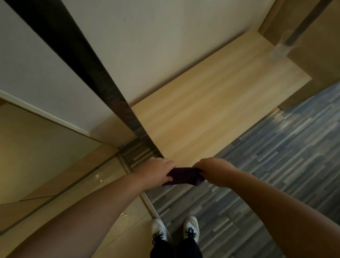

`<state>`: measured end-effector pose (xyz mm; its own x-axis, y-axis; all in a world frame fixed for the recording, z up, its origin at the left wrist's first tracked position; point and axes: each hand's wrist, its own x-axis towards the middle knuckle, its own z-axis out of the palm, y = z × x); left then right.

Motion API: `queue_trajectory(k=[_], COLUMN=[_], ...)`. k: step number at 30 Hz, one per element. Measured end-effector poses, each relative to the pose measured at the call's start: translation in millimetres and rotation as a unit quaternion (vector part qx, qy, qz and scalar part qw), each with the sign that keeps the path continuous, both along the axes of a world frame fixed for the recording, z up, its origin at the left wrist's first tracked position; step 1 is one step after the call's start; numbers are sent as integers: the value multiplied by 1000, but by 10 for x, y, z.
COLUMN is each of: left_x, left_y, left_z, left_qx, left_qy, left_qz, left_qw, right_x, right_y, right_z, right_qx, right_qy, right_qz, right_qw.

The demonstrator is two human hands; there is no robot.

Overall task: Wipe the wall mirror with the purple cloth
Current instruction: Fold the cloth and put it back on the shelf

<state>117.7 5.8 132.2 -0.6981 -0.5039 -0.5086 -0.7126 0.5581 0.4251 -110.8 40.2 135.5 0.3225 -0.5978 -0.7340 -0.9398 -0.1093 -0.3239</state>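
Over grey plank floor, both hands, left and right, grip the purple cloth, its ends hidden

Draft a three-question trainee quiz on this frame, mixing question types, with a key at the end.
1. True or false: both hands grip the purple cloth.
2. Multiple choice: the cloth is A) pressed on the mirror, B) held between the left hand and right hand in front of the body, C) lying on the floor.
3. What colour are the shoes?

Key: 1 true; 2 B; 3 white.
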Motion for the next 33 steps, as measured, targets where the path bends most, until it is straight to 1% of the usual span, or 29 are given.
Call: queue_trajectory(k=[2,4,7,9,12,14,16,18,20,22,24,28,30,33], left_x=[-21,-28,-30,-37,-103,-191,-278,-329,-362,-385,-381,-222,-83,31], left_y=[-32,-62,-119,-201,-357,-449,-514,-551,-572,-583,-560,-366,-191,37], left_z=[-91,-202,-338,-417,-539,-605,-696,-841,-989,-1124,-1246,-1521,-1601,-1624], left_qx=[-21,-21,-6,-23,-103,-170,-224,-262,-290,-314,-317,-274,-238,-194], left_qy=[12,23,25,24,38,49,43,50,53,60,48,26,1,-69], left_qz=[-12,-8,14,33,73,93,87,76,68,57,43,15,15,17], left_qw=[1000,999,1000,999,991,980,970,961,953,946,946,961,971,979], right_x=[-23,-60,-79,-102,-159,-179,-198,-226,-260,-286,-290,-310,-317,-276], right_y=[-65,-105,-173,-258,-402,-474,-529,-556,-555,-528,-463,-194,-36,120], right_z=[-52,-126,-236,-297,-424,-539,-672,-831,-1002,-1144,-1259,-1449,-1504,-1511], right_qx=[-12,-14,-27,-58,-151,-234,-315,-368,-393,-396,-372,-294,-272,-210], right_qy=[11,17,23,17,-15,-26,-18,4,26,39,39,47,69,100], right_qz=[16,3,1,-3,-37,-73,-92,-66,-31,-4,20,75,70,50], right_qw=[1000,1000,999,998,988,969,945,927,918,917,927,952,957,971])
